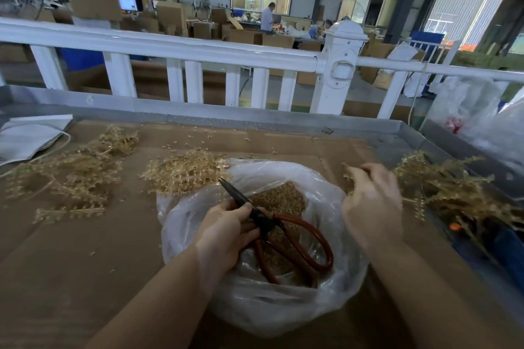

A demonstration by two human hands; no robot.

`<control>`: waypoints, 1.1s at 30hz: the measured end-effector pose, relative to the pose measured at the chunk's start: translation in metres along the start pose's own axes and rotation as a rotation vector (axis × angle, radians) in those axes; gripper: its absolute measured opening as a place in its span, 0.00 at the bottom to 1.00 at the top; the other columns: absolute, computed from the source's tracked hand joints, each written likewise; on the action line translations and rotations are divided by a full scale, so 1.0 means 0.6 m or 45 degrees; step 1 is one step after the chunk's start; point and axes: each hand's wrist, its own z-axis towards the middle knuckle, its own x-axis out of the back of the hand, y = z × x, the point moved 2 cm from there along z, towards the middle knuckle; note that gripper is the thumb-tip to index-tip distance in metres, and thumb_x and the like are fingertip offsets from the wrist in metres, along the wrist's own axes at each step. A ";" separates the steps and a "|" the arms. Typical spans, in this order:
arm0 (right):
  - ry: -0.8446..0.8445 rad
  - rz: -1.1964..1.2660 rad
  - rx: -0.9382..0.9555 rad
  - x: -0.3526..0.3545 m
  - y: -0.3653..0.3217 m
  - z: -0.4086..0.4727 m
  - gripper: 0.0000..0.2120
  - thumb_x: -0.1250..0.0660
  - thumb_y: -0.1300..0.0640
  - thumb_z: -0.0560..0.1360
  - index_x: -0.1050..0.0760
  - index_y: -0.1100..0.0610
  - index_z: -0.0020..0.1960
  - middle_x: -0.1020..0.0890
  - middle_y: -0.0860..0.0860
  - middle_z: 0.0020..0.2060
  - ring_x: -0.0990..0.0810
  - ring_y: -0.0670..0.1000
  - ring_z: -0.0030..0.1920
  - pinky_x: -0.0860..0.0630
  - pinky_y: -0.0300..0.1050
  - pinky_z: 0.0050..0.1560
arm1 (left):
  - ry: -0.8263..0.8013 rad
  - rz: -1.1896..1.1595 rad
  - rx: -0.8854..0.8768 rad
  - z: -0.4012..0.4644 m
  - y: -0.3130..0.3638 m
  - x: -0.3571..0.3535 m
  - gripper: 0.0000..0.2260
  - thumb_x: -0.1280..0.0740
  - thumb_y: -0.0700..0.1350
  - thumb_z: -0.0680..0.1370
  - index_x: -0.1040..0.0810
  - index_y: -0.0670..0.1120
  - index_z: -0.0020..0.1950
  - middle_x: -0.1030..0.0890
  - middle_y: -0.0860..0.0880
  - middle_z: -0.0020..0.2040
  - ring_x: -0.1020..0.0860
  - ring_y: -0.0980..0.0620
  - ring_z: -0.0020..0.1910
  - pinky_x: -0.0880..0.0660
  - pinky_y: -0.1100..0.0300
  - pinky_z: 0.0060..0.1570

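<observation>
3 heaps of tan plastic sprigs lie on the cardboard-covered desk (85, 263): 1 heap toward the left edge (71, 176), 1 at the middle (184, 170), and 1 along the right edge (453, 193). Between them, near the front edge, a clear plastic bag (255, 306) sits with its mouth spread wide, and a bed of small cut bits (280, 198) lies inside it. The bag is probably placed there so trimmings drop straight in.

The left grip (226, 232) is clenched around the scissors (272, 227), thumb on top and fingers underneath near the pivot, not through the red loops. The blades point away and nearly closed above the bag. That hold looks like parking the tool safely, not cutting.

The right grip (371, 207) reaches toward the right-edge heap, its bent fingers at the nearest loose sprigs. Blur hides the fingertips, so I cannot tell whether it pinches a sprig or is released. It is likely fetching the next piece to trim over the bag.
</observation>
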 end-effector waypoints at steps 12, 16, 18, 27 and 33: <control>-0.409 0.273 0.420 -0.015 -0.123 -0.076 0.25 0.37 0.45 0.71 0.35 0.42 0.68 0.28 0.46 0.54 0.26 0.50 0.55 0.26 0.41 0.52 | 0.062 -0.017 -0.084 -0.014 0.018 -0.010 0.04 0.39 0.36 0.80 0.24 0.39 0.50 0.18 0.41 0.42 0.17 0.46 0.40 0.20 0.56 0.38; -0.378 0.199 0.362 -0.024 -0.122 -0.078 0.28 0.38 0.43 0.75 0.41 0.42 0.72 0.24 0.48 0.53 0.24 0.51 0.55 0.26 0.42 0.51 | 0.021 -0.065 -0.155 -0.018 0.028 -0.017 0.04 0.39 0.37 0.80 0.25 0.38 0.51 0.17 0.44 0.36 0.17 0.51 0.33 0.20 0.61 0.31; -0.364 0.280 0.341 -0.027 -0.124 -0.077 0.26 0.37 0.45 0.76 0.39 0.43 0.72 0.21 0.47 0.52 0.23 0.49 0.54 0.26 0.41 0.52 | -0.024 0.042 -0.217 -0.020 0.037 -0.019 0.06 0.39 0.38 0.81 0.24 0.37 0.51 0.17 0.42 0.39 0.16 0.51 0.35 0.21 0.62 0.32; -0.356 0.580 0.028 -0.054 -0.110 -0.069 0.22 0.34 0.54 0.76 0.32 0.49 0.69 0.21 0.50 0.54 0.23 0.51 0.56 0.24 0.46 0.55 | 0.621 1.558 -0.923 0.013 0.117 0.060 0.16 0.39 0.37 0.78 0.24 0.49 0.63 0.21 0.48 0.56 0.25 0.47 0.55 0.32 0.59 0.62; -0.256 0.606 0.011 -0.061 -0.113 -0.080 0.23 0.34 0.53 0.76 0.32 0.51 0.70 0.21 0.49 0.56 0.24 0.51 0.58 0.25 0.49 0.57 | 0.592 1.782 -0.918 0.038 0.115 0.087 0.20 0.33 0.39 0.76 0.26 0.51 0.67 0.21 0.49 0.59 0.27 0.47 0.59 0.28 0.51 0.61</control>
